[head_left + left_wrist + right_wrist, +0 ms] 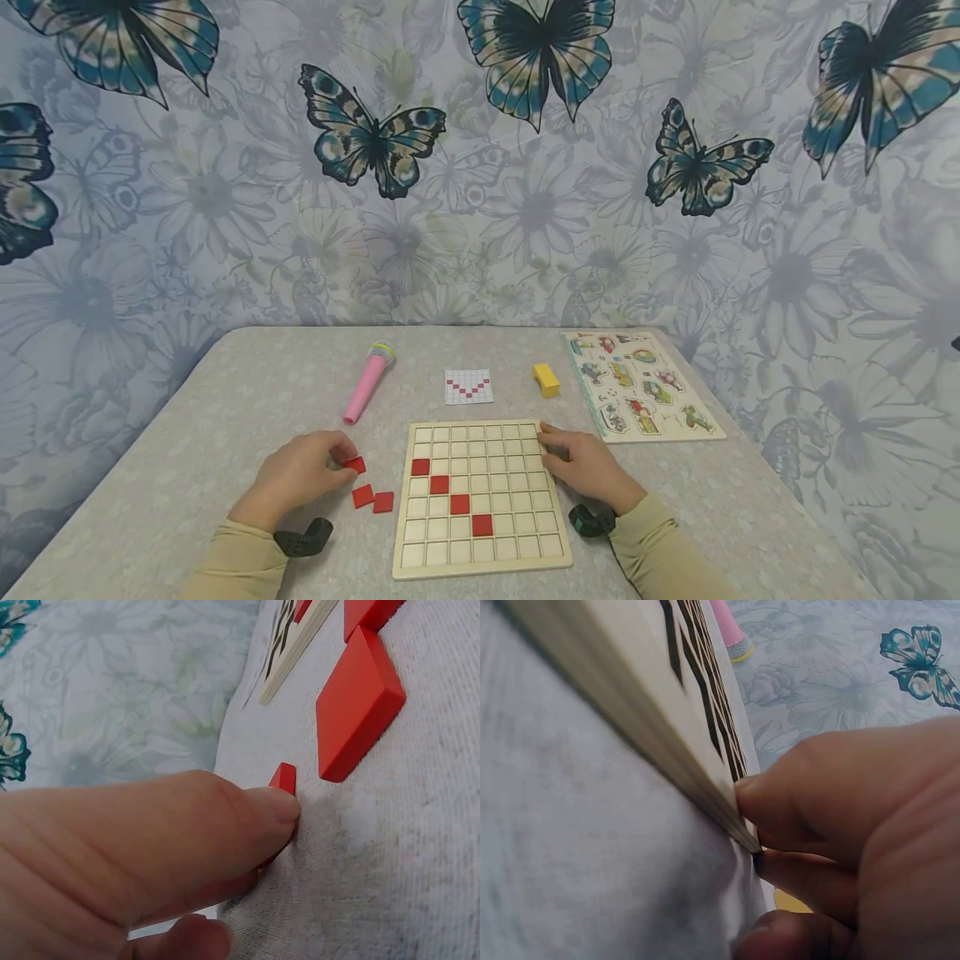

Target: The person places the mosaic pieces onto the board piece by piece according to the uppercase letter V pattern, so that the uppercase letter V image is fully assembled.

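Pinching a red tile [356, 465] between thumb and finger of the left hand [296, 475], low at the table [247, 383], left of the board [517, 504]; not showing clearly whether lifted yet. Gripping the board by its far right corner with the right hand [592, 468], thumb against the rim, probably steadying it. Showing four set tiles [460, 504] on the board in a falling diagonal, and leaving two loose tiles [383, 502] between the left hand and the board, seemingly touching at a corner.

Risking a drop, perhaps, through holding so thin a tile by its edge with little more than the fingertips. Also risking a knock to the loose tiles by passing too low over them on the way to the board. Possibly inviting a jolt by pulling or tipping the gripped corner, so sliding the set tiles about in their cells. Likely courting a miscount too, by reading the V on so small a card [469, 387] against plain, unmarked cells, and so landing a row or column off.
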The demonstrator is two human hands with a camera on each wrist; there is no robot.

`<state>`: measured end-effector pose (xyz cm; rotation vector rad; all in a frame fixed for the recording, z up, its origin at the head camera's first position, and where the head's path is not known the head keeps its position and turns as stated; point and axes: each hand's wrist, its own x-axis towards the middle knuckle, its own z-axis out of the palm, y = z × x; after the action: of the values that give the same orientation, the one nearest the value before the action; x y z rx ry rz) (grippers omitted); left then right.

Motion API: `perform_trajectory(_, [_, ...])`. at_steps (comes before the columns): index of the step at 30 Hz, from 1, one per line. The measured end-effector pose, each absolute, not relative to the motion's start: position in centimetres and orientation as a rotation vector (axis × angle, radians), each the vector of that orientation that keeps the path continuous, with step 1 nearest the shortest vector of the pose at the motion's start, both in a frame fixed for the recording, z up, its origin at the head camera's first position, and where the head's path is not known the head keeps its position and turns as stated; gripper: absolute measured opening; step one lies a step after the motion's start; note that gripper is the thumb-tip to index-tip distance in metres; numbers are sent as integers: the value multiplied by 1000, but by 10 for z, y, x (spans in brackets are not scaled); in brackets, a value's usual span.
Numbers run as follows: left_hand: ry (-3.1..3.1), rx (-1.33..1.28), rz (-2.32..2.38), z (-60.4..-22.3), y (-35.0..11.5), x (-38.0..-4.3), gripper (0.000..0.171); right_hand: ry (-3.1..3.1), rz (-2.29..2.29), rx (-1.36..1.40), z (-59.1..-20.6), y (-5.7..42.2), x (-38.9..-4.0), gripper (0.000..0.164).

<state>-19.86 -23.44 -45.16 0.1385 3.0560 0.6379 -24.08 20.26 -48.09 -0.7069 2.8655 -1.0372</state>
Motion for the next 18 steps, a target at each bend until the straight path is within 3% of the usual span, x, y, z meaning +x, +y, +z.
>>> perform_trajectory(18, [3060,191,665,-442,-236,-202,22,2854,-1053,-682,-474,197,-240,41])
